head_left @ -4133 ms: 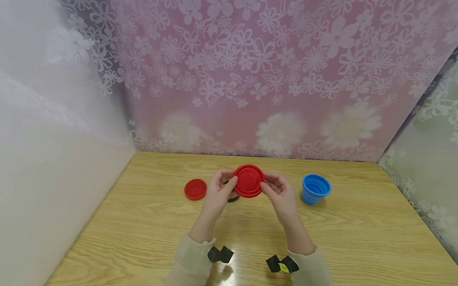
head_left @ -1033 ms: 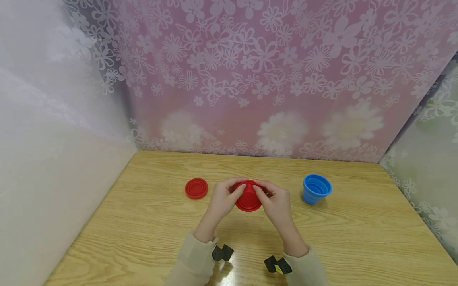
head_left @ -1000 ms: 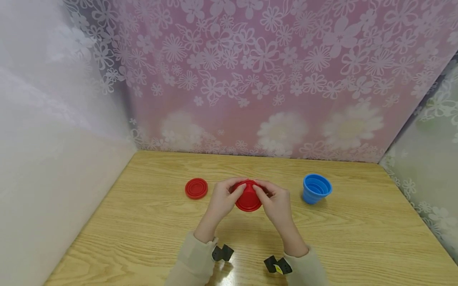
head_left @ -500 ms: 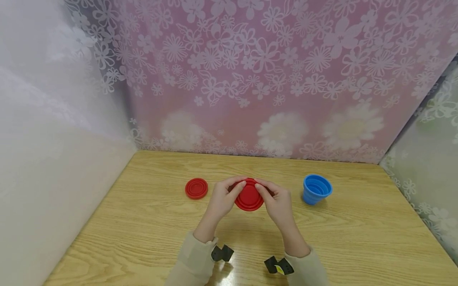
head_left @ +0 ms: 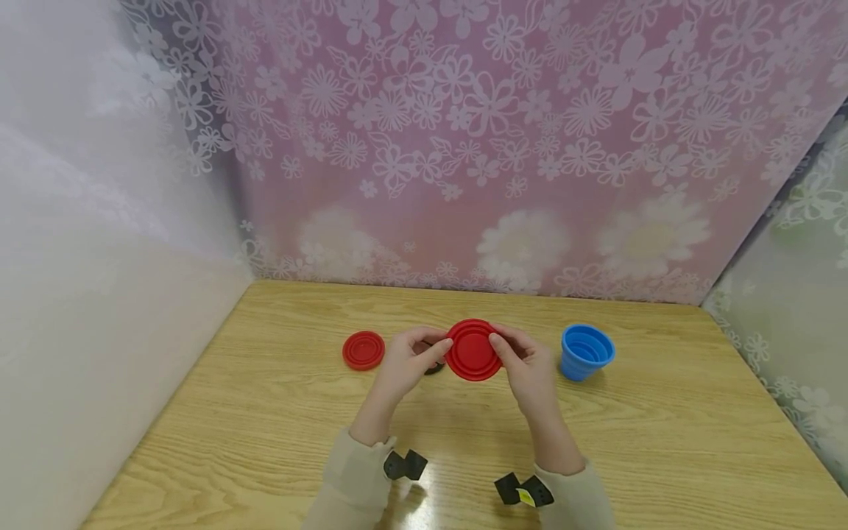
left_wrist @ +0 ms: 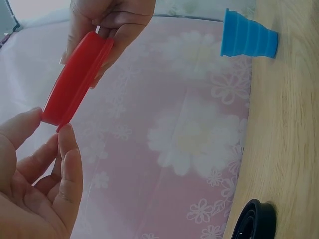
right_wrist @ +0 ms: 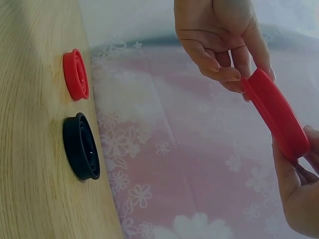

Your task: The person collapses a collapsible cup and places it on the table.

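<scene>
Both hands hold a red collapsible cup above the table, folded down to a flat ringed disc. My left hand pinches its left rim between thumb and fingers. At the opposite rim my right hand grips, with the thumb on the near face. The left wrist view shows the red cup edge-on, as a shallow flat-sided piece. A black folded cup lies on the table, mostly hidden behind my left hand; the right wrist view shows the black cup whole.
Left of my hands another folded red cup lies flat on the wooden table. To the right stands a blue cup, upright and extended. A flowered pink curtain closes off the back; pale walls flank both sides.
One second ago both thumbs pressed into the red cup, whose middle bulged; it now looks flat. The hands have since moved slightly apart and lifted it, uncovering part of the black cup.
</scene>
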